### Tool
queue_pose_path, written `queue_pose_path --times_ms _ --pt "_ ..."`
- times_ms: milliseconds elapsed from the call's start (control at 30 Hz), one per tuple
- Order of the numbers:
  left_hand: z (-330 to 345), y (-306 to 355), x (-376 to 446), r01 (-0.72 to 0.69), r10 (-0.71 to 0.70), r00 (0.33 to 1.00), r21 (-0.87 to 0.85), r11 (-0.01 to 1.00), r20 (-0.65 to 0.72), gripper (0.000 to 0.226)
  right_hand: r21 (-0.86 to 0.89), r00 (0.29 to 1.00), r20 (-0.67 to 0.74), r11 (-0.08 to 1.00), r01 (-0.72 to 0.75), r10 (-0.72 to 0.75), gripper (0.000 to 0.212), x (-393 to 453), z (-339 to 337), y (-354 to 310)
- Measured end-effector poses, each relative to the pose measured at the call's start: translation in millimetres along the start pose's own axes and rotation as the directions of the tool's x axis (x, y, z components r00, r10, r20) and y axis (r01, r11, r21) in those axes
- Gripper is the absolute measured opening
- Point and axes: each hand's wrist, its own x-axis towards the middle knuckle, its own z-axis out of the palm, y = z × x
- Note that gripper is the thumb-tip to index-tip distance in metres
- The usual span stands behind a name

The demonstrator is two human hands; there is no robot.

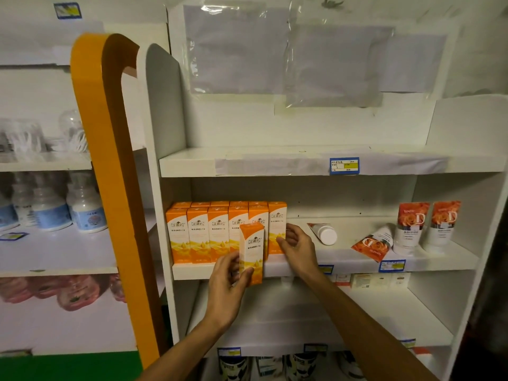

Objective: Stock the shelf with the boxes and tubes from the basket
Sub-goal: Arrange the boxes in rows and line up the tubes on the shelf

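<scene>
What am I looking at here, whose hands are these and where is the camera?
There is no machine: a person is stocking a shop shelf with bare hands, and the single picture comes from a wide-angle camera worn on their head, looking forward and down, so the arms reach in from below.

The left hand holds one orange box upright just in front of the middle shelf. The right hand rests against the last box in the row of orange boxes already standing on that shelf.

Further right on the same shelf, a white-capped tube and a rose-printed tube lie flat, and two rose-printed tubes stand on their caps. The basket is not in view.
</scene>
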Motion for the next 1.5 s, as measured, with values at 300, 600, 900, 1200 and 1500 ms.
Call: queue_pose_path --times_ms 300,600,900,1200,1500 --pt "6 -1 -1 -0.004 0.004 1.000 0.022 1.000 0.006 0.037 0.006 1.000 -0.009 1.000 0.016 -0.016 0.044 -3 2 0" --pt "25 0 -1 -0.005 0.005 1.000 0.010 1.000 0.019 0.040 0.046 0.994 -0.112 0.999 0.007 -0.002 0.039 -13 -14 4" --pt "60 17 2 0.048 -0.042 0.998 -0.117 0.992 0.049 0.041 0.088 0.990 0.115 0.994 0.067 -0.077 0.038 -37 -38 7" --pt "31 32 20 -0.216 0.209 0.976 0.137 0.967 0.066 0.027 0.133 0.990 -0.039 0.981 0.142 -0.138 0.037 -27 -38 -7" --pt "-10 72 58 -0.498 0.492 0.857 0.486 0.718 0.152 0.026 0.004 0.976 -0.131 0.985 0.174 -0.172 0.036 -19 -21 -13"
